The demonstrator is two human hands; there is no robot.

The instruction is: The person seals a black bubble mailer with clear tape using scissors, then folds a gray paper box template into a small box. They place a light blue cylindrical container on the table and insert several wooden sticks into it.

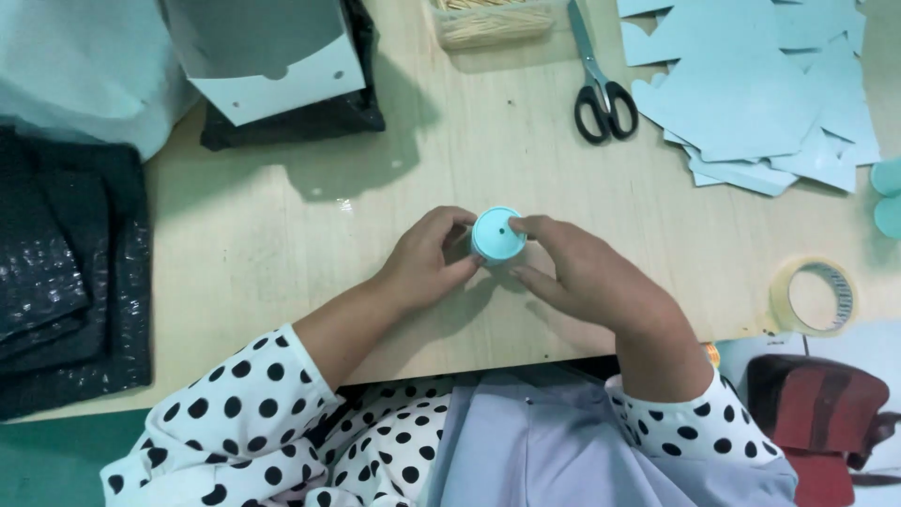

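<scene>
A small light-blue round cap-like piece [496, 234] with a dark hole near its middle is held just above the wooden table [310, 244]. My left hand [427, 260] grips it from the left side with fingers curled round its edge. My right hand [582, 274] holds it from the right, index finger and thumb pinching its rim. Both sleeves are white with black dots.
Black-handled scissors [601, 89] lie at the back. Several light-blue cut paper shapes [751, 94] are piled at the back right. A roll of clear tape [815, 297] sits at the right edge. A tub of wooden sticks [488, 21], a white box [272, 66] and black plastic bags [66, 272] stand left and back.
</scene>
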